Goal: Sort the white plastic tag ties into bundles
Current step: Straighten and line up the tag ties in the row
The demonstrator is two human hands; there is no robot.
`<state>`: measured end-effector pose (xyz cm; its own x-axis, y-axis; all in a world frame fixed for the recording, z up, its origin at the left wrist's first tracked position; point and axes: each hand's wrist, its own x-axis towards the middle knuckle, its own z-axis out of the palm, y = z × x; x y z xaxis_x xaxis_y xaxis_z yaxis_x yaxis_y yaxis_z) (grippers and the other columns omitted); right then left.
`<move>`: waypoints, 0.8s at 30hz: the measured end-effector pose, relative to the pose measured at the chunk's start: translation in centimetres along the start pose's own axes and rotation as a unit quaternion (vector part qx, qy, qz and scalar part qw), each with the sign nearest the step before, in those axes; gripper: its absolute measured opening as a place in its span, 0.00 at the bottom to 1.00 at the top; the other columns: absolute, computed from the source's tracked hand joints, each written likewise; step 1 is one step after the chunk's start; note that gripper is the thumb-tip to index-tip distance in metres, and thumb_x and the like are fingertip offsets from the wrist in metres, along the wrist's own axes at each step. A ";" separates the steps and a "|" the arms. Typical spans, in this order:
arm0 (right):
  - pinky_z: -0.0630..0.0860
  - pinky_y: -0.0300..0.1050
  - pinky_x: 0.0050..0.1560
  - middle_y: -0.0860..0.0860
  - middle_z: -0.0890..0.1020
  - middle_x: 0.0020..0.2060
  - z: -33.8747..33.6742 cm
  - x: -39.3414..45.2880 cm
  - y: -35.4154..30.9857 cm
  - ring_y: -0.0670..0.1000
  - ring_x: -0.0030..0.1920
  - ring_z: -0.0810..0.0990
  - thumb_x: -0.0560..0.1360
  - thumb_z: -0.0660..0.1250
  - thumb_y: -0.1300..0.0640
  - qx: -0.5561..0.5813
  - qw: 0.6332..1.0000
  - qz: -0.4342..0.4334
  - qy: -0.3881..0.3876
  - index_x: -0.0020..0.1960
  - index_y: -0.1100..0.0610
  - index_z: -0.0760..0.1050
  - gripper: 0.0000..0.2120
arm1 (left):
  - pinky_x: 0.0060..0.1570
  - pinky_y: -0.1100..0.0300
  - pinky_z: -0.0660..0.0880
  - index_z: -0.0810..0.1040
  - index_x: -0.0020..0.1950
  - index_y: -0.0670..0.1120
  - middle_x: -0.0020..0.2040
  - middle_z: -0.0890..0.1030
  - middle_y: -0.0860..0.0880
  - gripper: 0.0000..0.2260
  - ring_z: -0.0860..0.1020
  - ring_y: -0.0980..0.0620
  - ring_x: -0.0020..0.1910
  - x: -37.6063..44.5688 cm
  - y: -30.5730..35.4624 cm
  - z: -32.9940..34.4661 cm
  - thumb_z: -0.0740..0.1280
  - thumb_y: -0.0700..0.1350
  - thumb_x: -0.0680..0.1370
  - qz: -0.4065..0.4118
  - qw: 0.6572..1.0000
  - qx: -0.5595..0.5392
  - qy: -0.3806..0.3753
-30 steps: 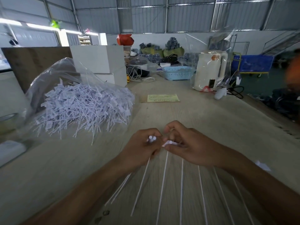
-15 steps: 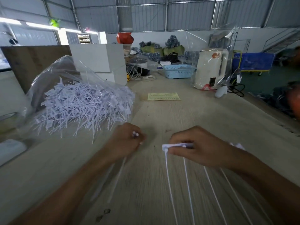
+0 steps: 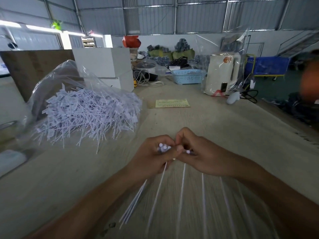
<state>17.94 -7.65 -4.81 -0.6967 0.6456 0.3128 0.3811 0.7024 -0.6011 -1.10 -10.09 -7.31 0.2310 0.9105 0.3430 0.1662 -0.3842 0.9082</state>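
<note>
Seen from the head camera: left hand [image 3: 151, 157] gripping a bundle of tag ties [image 3: 136, 202], right hand [image 3: 205, 157] fingers pinching more, heads far, tails trailing near across the table [image 3: 224, 128]; loose pile [image 3: 89, 114] far left.

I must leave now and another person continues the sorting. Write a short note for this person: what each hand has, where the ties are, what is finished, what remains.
Left hand: grips a small bundle of ties, heads up, tails trailing toward you.
Right hand: pinches one tie next to the left hand.
Loose ties lie in a row on the table under the right forearm.
Big pile of ties sits in an open clear bag, far left.
Done: a few ties gathered.
Left: no finished bundle is visible; nearly everything remains.
</note>
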 end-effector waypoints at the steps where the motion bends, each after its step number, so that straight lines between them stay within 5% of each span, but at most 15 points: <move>1: 0.72 0.47 0.36 0.50 0.80 0.39 -1.0 -0.1 -0.1 0.45 0.35 0.76 0.81 0.66 0.53 -0.029 0.999 0.001 -0.023 0.55 0.53 0.67 0.08 | 0.24 0.67 0.65 0.82 0.43 0.43 0.28 0.76 0.49 0.07 0.71 0.55 0.23 0.0 0.0 -0.2 0.72 0.45 0.78 0.000 1.000 -0.008 0.005; 5: 0.71 0.44 0.36 0.47 0.79 0.37 -2.8 -0.8 0.2 0.45 0.34 0.76 0.80 0.63 0.45 -0.197 0.977 0.046 -0.074 0.54 0.50 0.72 0.10 | 0.24 0.66 0.67 0.82 0.43 0.41 0.29 0.79 0.47 0.05 0.73 0.52 0.24 0.5 -0.2 -1.4 0.72 0.41 0.78 0.026 0.997 0.038 0.058; 9: 0.65 0.44 0.35 0.54 0.73 0.30 -1.3 -0.7 0.9 0.50 0.30 0.71 0.80 0.68 0.57 -0.083 0.996 0.012 -0.038 0.38 0.60 0.73 0.13 | 0.23 0.63 0.68 0.81 0.41 0.39 0.29 0.79 0.43 0.08 0.74 0.47 0.22 0.1 0.0 -0.6 0.70 0.40 0.79 -0.004 0.999 -0.016 0.033; 12: 0.63 0.44 0.34 0.49 0.72 0.29 -0.3 -0.9 1.2 0.48 0.30 0.69 0.80 0.68 0.58 -0.142 0.989 -0.021 0.020 0.36 0.57 0.74 0.13 | 0.24 0.67 0.65 0.79 0.33 0.40 0.24 0.75 0.48 0.12 0.70 0.54 0.20 0.8 -0.2 -0.8 0.70 0.36 0.77 -0.104 0.993 -0.002 0.055; 15: 0.58 0.41 0.34 0.44 0.69 0.30 0.5 -0.8 0.6 0.45 0.29 0.66 0.81 0.65 0.57 -0.252 0.965 -0.066 0.020 0.35 0.53 0.70 0.15 | 0.21 0.70 0.60 0.77 0.34 0.39 0.24 0.72 0.47 0.09 0.64 0.55 0.18 1.1 0.2 -2.3 0.70 0.36 0.75 -0.225 0.973 -0.027 -0.045; 17: 0.60 0.37 0.35 0.44 0.69 0.29 0.1 -0.7 0.6 0.44 0.29 0.66 0.81 0.66 0.57 -0.203 0.978 -0.047 -0.021 0.35 0.54 0.71 0.15 | 0.23 0.67 0.63 0.81 0.36 0.38 0.26 0.75 0.44 0.07 0.67 0.51 0.20 0.9 -0.1 -3.8 0.72 0.36 0.74 -0.169 0.984 0.033 -0.047; 21: 0.67 0.37 0.36 0.51 0.75 0.30 -1.6 -0.9 1.0 0.47 0.31 0.73 0.78 0.70 0.58 -0.051 0.998 -0.001 -0.027 0.39 0.62 0.77 0.12 | 0.26 0.63 0.70 0.83 0.36 0.47 0.28 0.81 0.46 0.10 0.75 0.52 0.22 0.8 -1.6 -6.1 0.72 0.37 0.75 -0.025 0.979 0.180 0.092; 24: 0.64 0.37 0.33 0.47 0.74 0.27 -0.6 -0.4 1.1 0.42 0.29 0.68 0.77 0.72 0.58 -0.002 1.000 0.016 0.023 0.42 0.57 0.73 0.09 | 0.25 0.66 0.67 0.84 0.44 0.48 0.27 0.79 0.50 0.07 0.72 0.55 0.21 0.6 -1.3 -3.5 0.69 0.47 0.80 0.038 0.994 0.098 0.002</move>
<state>19.06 -6.95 -5.14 -0.6554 0.6809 0.3269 0.4053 0.6823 -0.6084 -4.50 -8.52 -7.47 0.2468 0.8776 0.4109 0.3310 -0.4748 0.8154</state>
